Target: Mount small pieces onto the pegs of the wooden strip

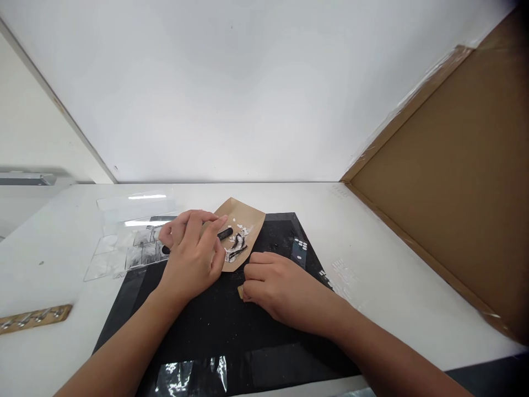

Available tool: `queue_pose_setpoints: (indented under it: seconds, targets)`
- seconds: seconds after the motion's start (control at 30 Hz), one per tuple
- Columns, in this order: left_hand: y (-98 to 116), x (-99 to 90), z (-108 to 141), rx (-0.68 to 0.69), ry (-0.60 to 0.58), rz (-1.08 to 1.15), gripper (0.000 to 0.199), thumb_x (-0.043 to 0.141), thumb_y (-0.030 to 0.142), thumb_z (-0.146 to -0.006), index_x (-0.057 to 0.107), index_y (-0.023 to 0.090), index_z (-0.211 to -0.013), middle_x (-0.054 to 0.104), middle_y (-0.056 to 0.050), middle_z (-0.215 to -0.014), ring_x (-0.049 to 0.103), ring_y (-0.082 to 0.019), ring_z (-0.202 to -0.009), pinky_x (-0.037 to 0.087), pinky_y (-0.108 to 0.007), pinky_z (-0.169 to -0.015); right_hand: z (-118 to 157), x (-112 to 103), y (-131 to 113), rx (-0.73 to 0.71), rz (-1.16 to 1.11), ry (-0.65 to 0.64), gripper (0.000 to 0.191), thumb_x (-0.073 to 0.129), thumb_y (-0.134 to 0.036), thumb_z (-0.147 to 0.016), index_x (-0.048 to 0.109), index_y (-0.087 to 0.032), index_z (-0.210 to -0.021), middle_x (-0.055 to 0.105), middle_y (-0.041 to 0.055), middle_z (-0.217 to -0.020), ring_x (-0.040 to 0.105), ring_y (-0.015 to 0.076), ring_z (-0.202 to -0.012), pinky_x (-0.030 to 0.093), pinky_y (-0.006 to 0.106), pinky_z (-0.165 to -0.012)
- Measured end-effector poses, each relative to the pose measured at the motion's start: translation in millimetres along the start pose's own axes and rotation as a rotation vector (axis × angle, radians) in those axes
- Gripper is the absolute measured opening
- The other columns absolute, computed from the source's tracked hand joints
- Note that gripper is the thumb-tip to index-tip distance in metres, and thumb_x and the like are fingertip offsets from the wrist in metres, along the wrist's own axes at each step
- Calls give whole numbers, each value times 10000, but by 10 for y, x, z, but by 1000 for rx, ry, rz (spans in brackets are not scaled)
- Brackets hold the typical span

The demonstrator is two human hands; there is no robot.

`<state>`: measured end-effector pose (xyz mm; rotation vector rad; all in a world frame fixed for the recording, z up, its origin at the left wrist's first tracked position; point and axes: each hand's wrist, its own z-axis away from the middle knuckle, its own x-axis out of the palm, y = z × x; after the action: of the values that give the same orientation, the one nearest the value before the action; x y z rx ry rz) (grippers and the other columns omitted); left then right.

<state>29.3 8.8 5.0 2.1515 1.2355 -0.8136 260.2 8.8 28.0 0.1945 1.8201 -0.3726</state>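
My left hand (192,248) is curled, palm down, around a black stick-like tool (225,234). One end of the tool sticks out past the fingertips; the middle is hidden by the hand. Beneath it lies a brown paper sheet (235,208) with white bits (243,229) and thin black strips (237,248) on it. My right hand (273,281) is closed, resting low over the black mat (206,325). From under its fingers shows the edge of a small tan piece (241,291), mostly hidden.
A transparent compartment box (140,248) with its lid (134,209) raised stands left of the mat. Small white oval pieces (300,243) lie on a dark strip at right. A wooden bar with metal fittings (37,318) lies far left. Cardboard (446,182) stands along the right.
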Motion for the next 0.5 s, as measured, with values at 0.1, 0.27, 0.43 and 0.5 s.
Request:
queue_pose_setpoints:
  seconds: [0.1,0.27,0.43,0.5]
  targets:
    - [-25,4,-6,-1,9,-9,494,635,101,-904,605,205,-1386,604,-162,-1267,538,-371,-1216,468,-554,-993,18,-7,81,-22,-105,26,157,675,-197,-1008,707,-189,-855,691,-5,-808,576,167,-831,477,319,-830]
    - [-40,-2,-11,-6,16,-16,468,636,114,-904,619,216,-1360,608,-148,-1259,545,-363,-1208,466,-533,-998,55,-29,163,-13,-229,54,167,793,-315,-944,743,-197,-1051,774,24,-1042,649,208,-1019,510,364,-948]
    - [-46,4,-18,-51,-33,-4,458,610,149,-930,573,202,-1383,609,-150,-1273,547,-356,-1223,457,-522,-1022,71,-89,145,0,-364,41,329,842,-217,-872,742,-209,-1185,789,25,-1159,657,218,-1108,522,378,-1043]
    - [-49,7,-22,-67,-33,0,455,602,163,-936,548,185,-1387,614,-155,-1277,539,-361,-1238,450,-528,-1037,70,-105,132,25,-388,21,333,810,-157,-876,744,-206,-1198,793,17,-1157,658,211,-1114,524,371,-1056]
